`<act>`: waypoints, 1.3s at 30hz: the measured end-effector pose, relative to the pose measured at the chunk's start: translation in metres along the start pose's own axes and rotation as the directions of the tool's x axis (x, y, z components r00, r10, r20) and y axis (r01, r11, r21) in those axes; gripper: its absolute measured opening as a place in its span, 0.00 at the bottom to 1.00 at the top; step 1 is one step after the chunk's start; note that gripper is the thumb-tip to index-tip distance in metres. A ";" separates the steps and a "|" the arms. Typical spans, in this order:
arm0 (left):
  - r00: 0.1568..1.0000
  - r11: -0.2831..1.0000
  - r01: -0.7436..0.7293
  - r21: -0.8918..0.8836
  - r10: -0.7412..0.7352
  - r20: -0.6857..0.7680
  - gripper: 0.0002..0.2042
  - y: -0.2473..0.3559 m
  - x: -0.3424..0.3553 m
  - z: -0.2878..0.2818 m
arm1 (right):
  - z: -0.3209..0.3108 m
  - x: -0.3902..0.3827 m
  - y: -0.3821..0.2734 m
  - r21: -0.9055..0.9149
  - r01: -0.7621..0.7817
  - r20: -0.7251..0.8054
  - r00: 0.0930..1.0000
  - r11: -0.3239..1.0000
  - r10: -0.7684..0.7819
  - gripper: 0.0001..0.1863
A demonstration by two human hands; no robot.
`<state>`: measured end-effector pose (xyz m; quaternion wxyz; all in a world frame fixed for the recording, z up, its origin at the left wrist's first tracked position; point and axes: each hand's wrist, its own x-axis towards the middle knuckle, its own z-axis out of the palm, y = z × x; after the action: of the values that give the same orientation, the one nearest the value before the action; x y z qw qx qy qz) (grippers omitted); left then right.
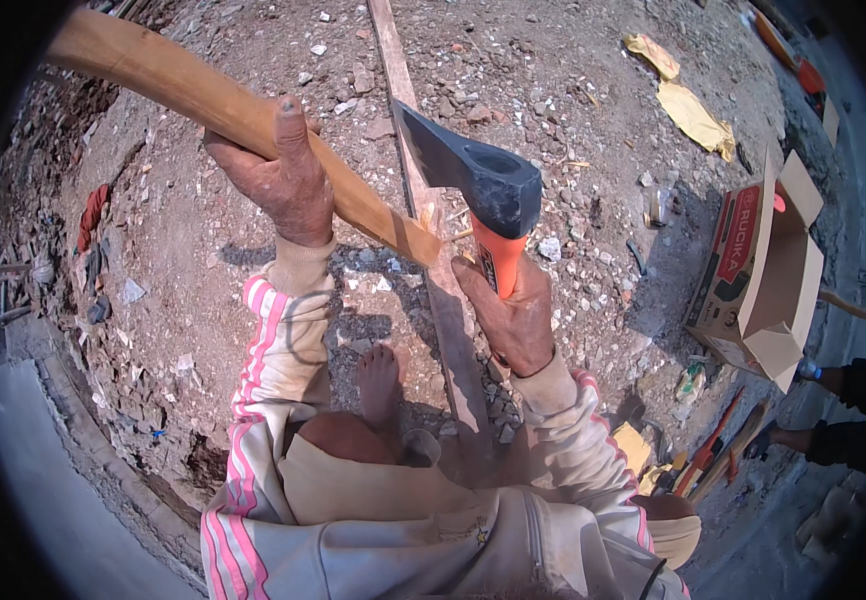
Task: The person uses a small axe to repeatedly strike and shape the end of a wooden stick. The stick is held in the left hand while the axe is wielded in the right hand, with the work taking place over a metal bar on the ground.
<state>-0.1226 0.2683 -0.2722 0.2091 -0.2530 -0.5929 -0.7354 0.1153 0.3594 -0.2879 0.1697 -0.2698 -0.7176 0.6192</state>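
Note:
A thick, slightly curved wooden handle (178, 80) slants down from the upper left, and my left hand (288, 185) is closed around it with the thumb up along its side. Its lower end, cut to a taper, hangs over a long narrow wooden plank (460, 375) on the ground. In my right hand (515, 320) is a hatchet (503, 190), gripped on its orange shaft just under the dark steel head. The blade points to the upper left, close to the handle's tapered end. Most of the hatchet's shaft is hidden by my fingers.
Rubble and stones cover the ground. An open cardboard box (753, 285) stands at the right, with crumpled yellow paper (695, 118) beyond it. Long tools (710, 455) lie at the lower right, near another person's legs (833, 435). My bare foot (380, 385) is beside the plank.

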 end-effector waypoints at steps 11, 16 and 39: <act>1.000 1.000 0.000 0.004 0.000 0.008 0.26 0.035 0.036 -0.008 | 0.014 -0.022 0.011 -0.175 -0.023 0.026 0.999 0.984 0.028 0.17; 0.999 0.999 0.034 0.021 -0.035 0.015 0.25 0.003 0.000 -0.045 | 0.042 -0.027 0.016 0.007 0.094 -0.115 0.989 0.996 -0.093 0.13; 0.985 0.968 0.122 -0.220 -0.091 0.147 0.26 0.101 0.042 -0.107 | 0.059 -0.093 0.037 -0.207 -0.100 0.009 0.994 0.973 0.104 0.19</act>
<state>-0.1075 0.1418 -0.1869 0.0980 -0.2924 -0.5301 -0.7898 0.1618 0.2597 -0.3257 0.1015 -0.3163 -0.7647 0.5521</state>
